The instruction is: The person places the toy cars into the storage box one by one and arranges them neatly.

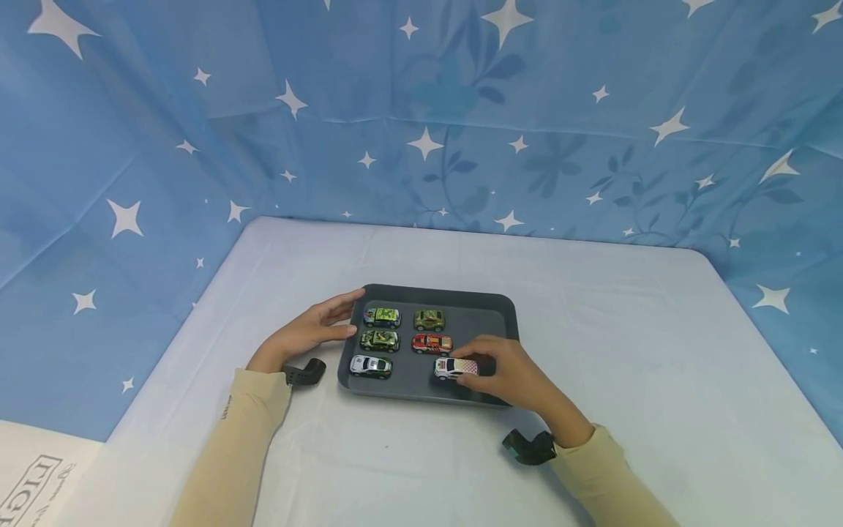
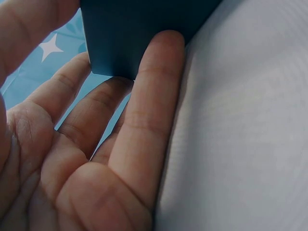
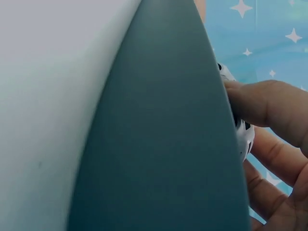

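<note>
A dark grey tray [image 1: 421,396] lies on the table, with several small toy cars in it. My right hand [image 1: 510,372] pinches a white toy car [image 1: 456,368] with a pink pattern at the tray's front right; the right wrist view shows that car [image 3: 246,139] partly hidden behind the tray wall. My left hand [image 1: 309,329] touches the tray's left side with extended fingers and thumb. In the left column are a yellow-green car [image 1: 383,317], a camouflage car [image 1: 379,340] and a white-and-green car [image 1: 371,367]. Beside them sit an olive car [image 1: 429,320] and a red car [image 1: 432,343].
A white cloth covers the table [image 1: 612,329]. Behind it hangs a blue curtain [image 1: 369,95] with white stars. Black wrist devices sit on both wrists. A printed light panel [image 1: 39,476] shows at the lower left.
</note>
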`<move>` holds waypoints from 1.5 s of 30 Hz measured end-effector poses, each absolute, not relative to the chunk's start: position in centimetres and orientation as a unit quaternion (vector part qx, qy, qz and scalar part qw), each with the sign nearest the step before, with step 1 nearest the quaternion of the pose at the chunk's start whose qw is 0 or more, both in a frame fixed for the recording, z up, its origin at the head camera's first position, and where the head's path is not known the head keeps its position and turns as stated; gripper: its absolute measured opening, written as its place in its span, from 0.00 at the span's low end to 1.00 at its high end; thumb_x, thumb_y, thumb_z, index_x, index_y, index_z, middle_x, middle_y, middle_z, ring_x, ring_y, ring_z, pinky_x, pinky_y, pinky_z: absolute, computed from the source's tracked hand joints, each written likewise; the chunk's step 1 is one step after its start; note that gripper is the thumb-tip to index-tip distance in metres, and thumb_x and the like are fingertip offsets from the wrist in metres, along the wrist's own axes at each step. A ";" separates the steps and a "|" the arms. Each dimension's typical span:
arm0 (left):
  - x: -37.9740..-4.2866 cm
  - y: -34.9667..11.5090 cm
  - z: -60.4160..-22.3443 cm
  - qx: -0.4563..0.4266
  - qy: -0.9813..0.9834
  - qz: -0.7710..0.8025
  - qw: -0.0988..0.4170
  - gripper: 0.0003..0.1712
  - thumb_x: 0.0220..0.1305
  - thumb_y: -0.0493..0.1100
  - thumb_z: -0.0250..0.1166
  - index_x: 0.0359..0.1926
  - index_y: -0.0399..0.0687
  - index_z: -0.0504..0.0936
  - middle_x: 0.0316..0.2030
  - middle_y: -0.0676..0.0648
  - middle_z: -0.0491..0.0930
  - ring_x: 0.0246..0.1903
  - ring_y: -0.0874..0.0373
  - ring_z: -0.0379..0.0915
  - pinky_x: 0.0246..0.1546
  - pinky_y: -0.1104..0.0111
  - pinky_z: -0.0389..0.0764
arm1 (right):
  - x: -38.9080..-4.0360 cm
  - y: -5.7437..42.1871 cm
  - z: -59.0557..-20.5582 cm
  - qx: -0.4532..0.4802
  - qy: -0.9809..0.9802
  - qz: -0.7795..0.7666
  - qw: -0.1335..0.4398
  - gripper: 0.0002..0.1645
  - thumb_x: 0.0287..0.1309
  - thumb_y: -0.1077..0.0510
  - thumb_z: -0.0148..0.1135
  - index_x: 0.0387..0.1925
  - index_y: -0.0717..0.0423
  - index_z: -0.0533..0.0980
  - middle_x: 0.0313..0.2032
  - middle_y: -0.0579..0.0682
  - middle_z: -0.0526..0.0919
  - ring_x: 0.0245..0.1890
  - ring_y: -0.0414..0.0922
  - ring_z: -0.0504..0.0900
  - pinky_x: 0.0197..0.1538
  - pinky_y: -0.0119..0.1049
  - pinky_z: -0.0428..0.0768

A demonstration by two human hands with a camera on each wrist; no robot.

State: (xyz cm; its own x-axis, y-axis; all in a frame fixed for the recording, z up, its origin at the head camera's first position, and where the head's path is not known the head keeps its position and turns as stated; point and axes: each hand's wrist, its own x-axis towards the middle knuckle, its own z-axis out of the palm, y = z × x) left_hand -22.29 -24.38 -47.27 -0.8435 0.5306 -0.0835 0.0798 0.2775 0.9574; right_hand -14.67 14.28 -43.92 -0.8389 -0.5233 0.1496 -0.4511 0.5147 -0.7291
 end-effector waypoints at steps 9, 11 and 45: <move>-22.3 -24.3 -47.3 0.190 0.776 0.567 0.202 0.46 0.77 0.41 0.68 0.87 0.42 0.55 0.84 0.36 0.54 0.82 0.33 0.50 0.81 0.39 0.53 | -14.8 13.1 -44.0 -0.271 0.872 -0.405 0.044 0.17 0.61 0.63 0.80 0.52 0.57 0.89 0.49 0.50 0.90 0.46 0.44 0.83 0.51 0.45 0.86; -22.3 -24.3 -47.3 0.193 0.775 0.567 0.202 0.47 0.77 0.42 0.68 0.87 0.42 0.55 0.84 0.36 0.54 0.82 0.33 0.50 0.81 0.39 0.53 | -14.8 13.0 -44.1 -0.269 0.874 -0.403 0.046 0.17 0.61 0.63 0.80 0.52 0.58 0.89 0.49 0.51 0.90 0.47 0.45 0.84 0.53 0.47 0.86; -22.3 -24.3 -47.4 0.194 0.775 0.567 0.201 0.47 0.77 0.42 0.68 0.87 0.42 0.54 0.84 0.36 0.54 0.82 0.33 0.50 0.81 0.39 0.53 | -15.1 10.3 -45.1 -0.245 0.892 -0.378 0.040 0.16 0.59 0.63 0.82 0.49 0.56 0.91 0.48 0.52 0.90 0.50 0.51 0.86 0.55 0.52 0.85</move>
